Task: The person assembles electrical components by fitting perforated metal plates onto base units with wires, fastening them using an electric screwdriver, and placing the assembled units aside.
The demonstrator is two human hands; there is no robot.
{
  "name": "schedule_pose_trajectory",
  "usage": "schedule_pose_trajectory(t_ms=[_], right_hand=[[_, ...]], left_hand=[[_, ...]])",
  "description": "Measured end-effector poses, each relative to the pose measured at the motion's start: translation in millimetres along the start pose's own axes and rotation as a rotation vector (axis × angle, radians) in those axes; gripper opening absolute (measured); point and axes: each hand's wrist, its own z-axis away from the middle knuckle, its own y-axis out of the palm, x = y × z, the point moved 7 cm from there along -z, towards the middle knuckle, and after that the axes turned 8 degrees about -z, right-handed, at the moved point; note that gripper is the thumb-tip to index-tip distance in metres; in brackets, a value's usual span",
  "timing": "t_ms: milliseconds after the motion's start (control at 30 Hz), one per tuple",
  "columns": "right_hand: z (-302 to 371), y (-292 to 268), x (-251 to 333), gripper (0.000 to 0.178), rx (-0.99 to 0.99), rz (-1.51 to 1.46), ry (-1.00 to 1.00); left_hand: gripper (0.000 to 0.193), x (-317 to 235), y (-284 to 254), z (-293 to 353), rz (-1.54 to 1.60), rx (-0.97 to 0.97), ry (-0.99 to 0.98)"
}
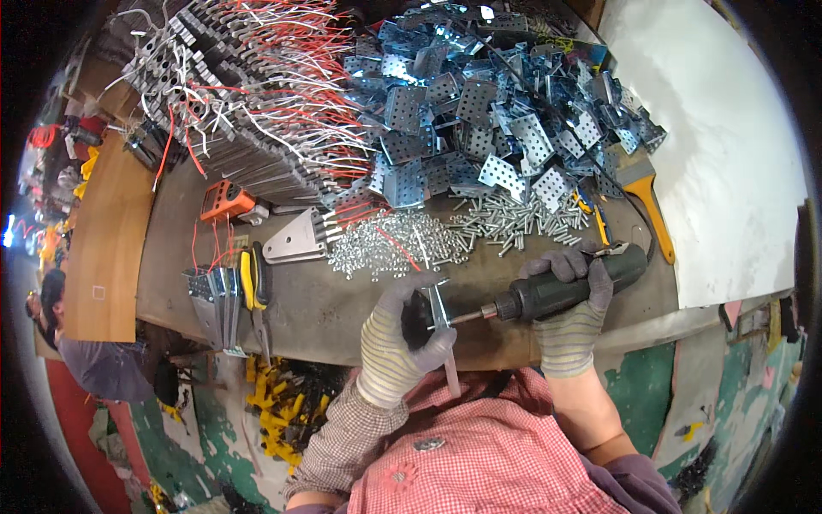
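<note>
My left hand [401, 338], in a striped knit glove, has its grip closed around a small dark part with a thin metal bracket [440, 313] pressed against it; the bracket stands roughly upright between my fingers and a narrow strip of it runs down past my palm toward my checked shirt. My right hand [572, 319], gloved the same way, has its grip wrapped fully around the body of a dark green electric screwdriver [561, 289], which lies nearly level and points left. Its bit [467, 316] meets the bracket just beside my left fingertips (whether a screw sits on the tip I cannot tell).

Both hands work just above the near edge of the desk [342, 308]. Right behind them lies a heap of small silvery screws [390, 244], and next to it, to the right, a scatter of longer bolts [514, 221]. Further back rises a big pile of perforated metal plates [479, 111], and on its left a stack of metal pieces trailing red and white wires [265, 94].

To the left of my left hand lie yellow-handled pliers [251, 278], a few folded metal brackets [214, 300], a flat triangular metal plate [295, 240] and an orange box-shaped device [224, 201]. To the right, well apart from the screwdriver, a paintbrush with a yellow handle [651, 206] rests at the edge of a white sheet [719, 146].
</note>
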Motion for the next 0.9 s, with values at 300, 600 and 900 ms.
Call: schedule_pose_trajectory(t_ms=[300,600,900], right_hand=[[-1.2,-15.8,0.3,0.025,-0.058,-0.002,0.041],[-2.8,-13.6,0.1,0.02,-0.006,-0.008,0.051],[-2.1,-9.8,1.3,0.048,0.021,0.023,0.033]], left_hand=[[0.069,3.0,-0.9,0.2,-0.051,-0.039,0.044],[0.018,11.9,-84.7,2.6,-0.63,-0.163,0.134],[0.012,-14.0,-35.0,-5.4,-1.301,0.196,0.455]])
